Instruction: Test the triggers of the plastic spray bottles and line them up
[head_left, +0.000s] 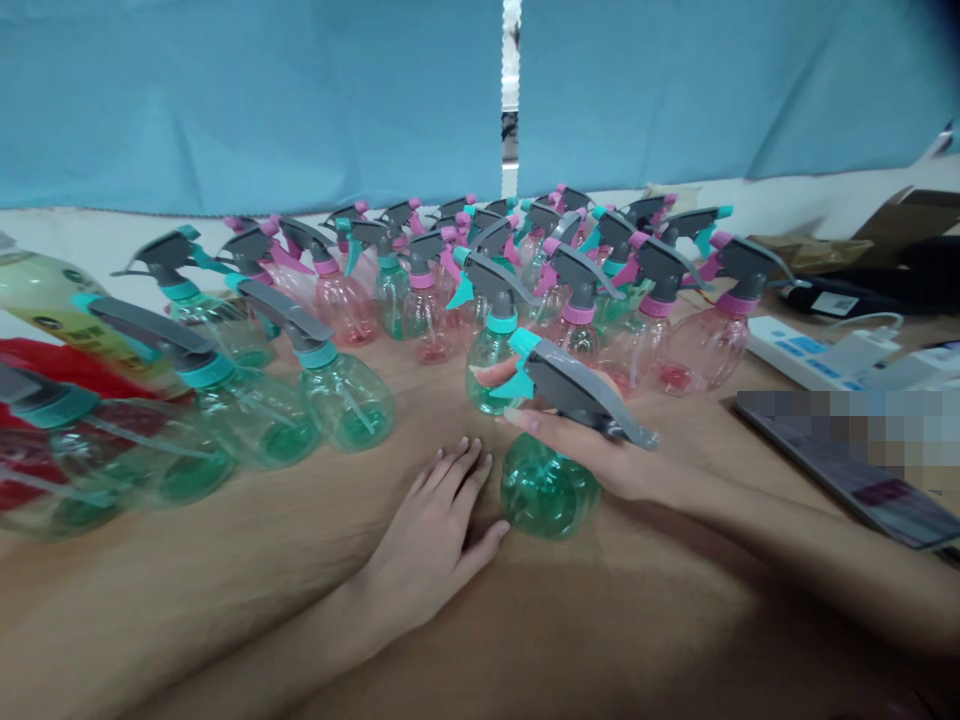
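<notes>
My right hand [600, 450] is wrapped round the neck of a green spray bottle [551, 495], just under its grey head with a turquoise nozzle and trigger. The bottle is tilted slightly, and I cannot tell whether its base touches the table. To its left, my left hand [442, 510] lies flat on the wooden table [480, 640] with fingers stretched forward, holding nothing. Right behind the held bottle stands another green spray bottle [491, 365], partly hidden by my right fingers.
Several green spray bottles [349, 405] stand at the left, before a large yellowish bottle [67, 290]. Pink spray bottles [705, 345] and green ones crowd the back. A white power strip [795, 350] and a phone-like dark device [840, 475] lie at the right. A blue curtain [300, 100] hangs behind.
</notes>
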